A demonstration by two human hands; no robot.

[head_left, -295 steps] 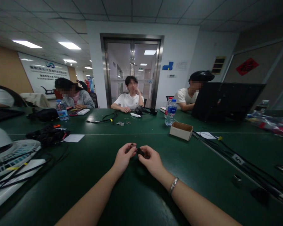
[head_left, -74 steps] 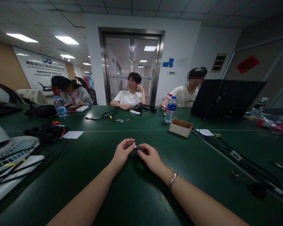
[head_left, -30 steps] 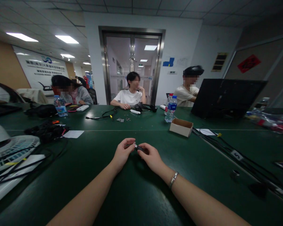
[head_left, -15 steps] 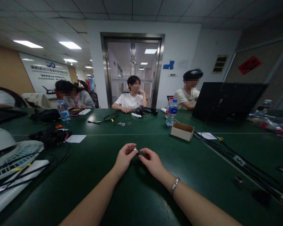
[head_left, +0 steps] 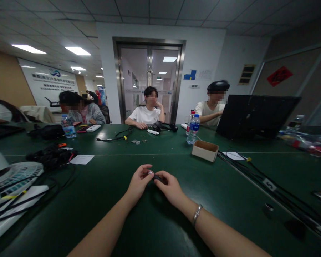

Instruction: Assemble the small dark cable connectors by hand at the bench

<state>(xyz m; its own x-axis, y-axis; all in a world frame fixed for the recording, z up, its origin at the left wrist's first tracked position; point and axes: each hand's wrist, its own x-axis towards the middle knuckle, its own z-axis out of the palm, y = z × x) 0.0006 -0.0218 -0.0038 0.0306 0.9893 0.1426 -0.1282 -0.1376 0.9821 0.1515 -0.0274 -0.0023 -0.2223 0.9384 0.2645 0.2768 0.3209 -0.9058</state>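
My left hand [head_left: 137, 182] is closed in a pinch on the small shiny end [head_left: 150, 172] of an object, too small to tell its kind. My right hand [head_left: 171, 186] closes round the dark, slim part [head_left: 157, 177] of what looks like the same object. Thumbs and fingers partly cover it, and the fingertips of both hands are close together. Both hands are held just over the green table [head_left: 101, 217], in its middle. A silver bracelet [head_left: 197, 215] circles my right wrist.
Ahead right stand an open cardboard box [head_left: 204, 152], bottles [head_left: 193, 130] and a black monitor [head_left: 256, 116]. Cables [head_left: 256, 178] run along the right. On the left are a white fan [head_left: 24, 178], a black bundle [head_left: 49, 155] and paper [head_left: 82, 159]. Several people sit across the table.
The view has shifted slightly to the right. My hands keep their grip, and the small object has tilted a little between them. The person at the far right has moved an arm.
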